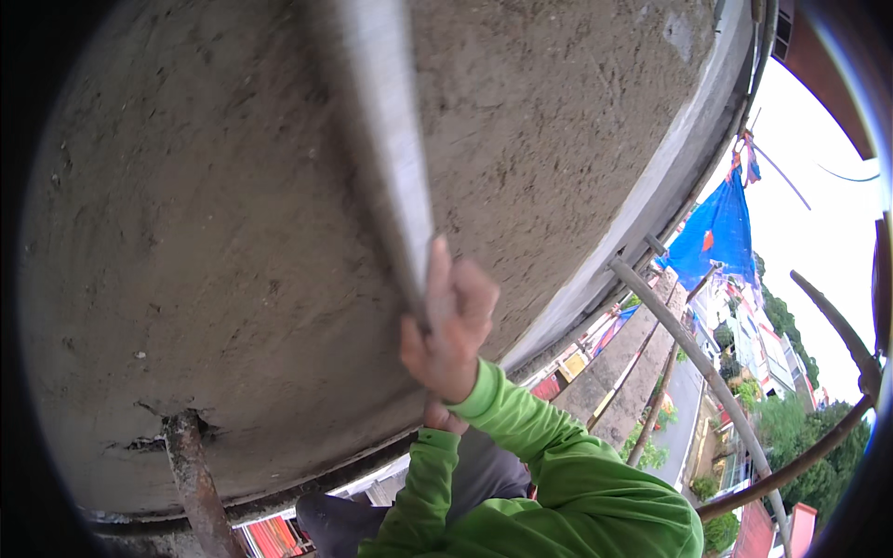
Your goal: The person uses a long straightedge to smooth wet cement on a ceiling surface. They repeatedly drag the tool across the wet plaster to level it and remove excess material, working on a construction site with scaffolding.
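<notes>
A long pale metal straightedge (395, 121) runs from the top of the view down to my hands, blurred by motion. It lies along or close over a wall of wet-looking grey plaster (233, 232); the contact cannot be made out. My right hand (453, 321) is wrapped round the lower part of the straightedge, with one finger stretched along it. Just below, my left hand (445, 417) shows only in part at the end of its green sleeve. Its fingers are hidden behind the right hand and wrist.
A rusty pole (195, 484) enters the plaster at the lower left, where the surface is broken. Wooden scaffold poles (698, 358) and planks (609, 363) stand on the right. A blue tarp (716, 232) hangs beyond them, with houses, trees and a road far below.
</notes>
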### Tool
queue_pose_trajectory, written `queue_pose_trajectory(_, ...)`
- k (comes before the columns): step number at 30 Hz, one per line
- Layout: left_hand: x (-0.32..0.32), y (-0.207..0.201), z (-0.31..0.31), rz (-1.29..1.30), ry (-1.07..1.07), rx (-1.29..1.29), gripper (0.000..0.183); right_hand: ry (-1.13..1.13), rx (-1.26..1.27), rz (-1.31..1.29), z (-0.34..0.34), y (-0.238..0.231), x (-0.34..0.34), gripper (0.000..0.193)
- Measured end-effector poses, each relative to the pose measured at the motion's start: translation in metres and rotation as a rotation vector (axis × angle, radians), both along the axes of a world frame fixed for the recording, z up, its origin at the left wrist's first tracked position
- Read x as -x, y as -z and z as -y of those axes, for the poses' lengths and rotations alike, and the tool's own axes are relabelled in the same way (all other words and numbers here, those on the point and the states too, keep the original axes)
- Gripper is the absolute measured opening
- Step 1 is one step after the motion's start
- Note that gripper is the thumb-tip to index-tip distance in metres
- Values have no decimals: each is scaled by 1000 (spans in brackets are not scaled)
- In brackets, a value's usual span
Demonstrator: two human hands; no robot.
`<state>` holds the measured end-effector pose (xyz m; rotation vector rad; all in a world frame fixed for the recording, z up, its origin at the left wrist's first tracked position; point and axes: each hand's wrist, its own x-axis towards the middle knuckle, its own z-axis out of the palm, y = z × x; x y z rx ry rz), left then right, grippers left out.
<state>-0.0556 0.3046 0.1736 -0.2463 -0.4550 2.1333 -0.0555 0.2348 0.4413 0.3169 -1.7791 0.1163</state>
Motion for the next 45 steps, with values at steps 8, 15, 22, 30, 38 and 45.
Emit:
queue_pose_trajectory(8,-9,37,56,47,-221,189,22,-308,-212,130,56,90,-1,56)
queue_pose_trajectory(15,-38,23,31,48,-261,183,22,-351,-26,238,-4,70,-28,48)
queue_pose_trajectory(22,-30,-73,-49,71,22,129,22,118,503,-208,-160,-55,-23,52)
queue_pose_trajectory(30,-25,-10,-8,168,5,61,18,60,197,-141,-66,0,-2,64)
queue_pose_trajectory(38,-27,49,42,102,-264,297,16,-277,-148,395,28,131,-6,68)
queue_pose_trajectory(45,-28,55,56,88,-282,236,15,-365,-305,362,55,147,-9,58)
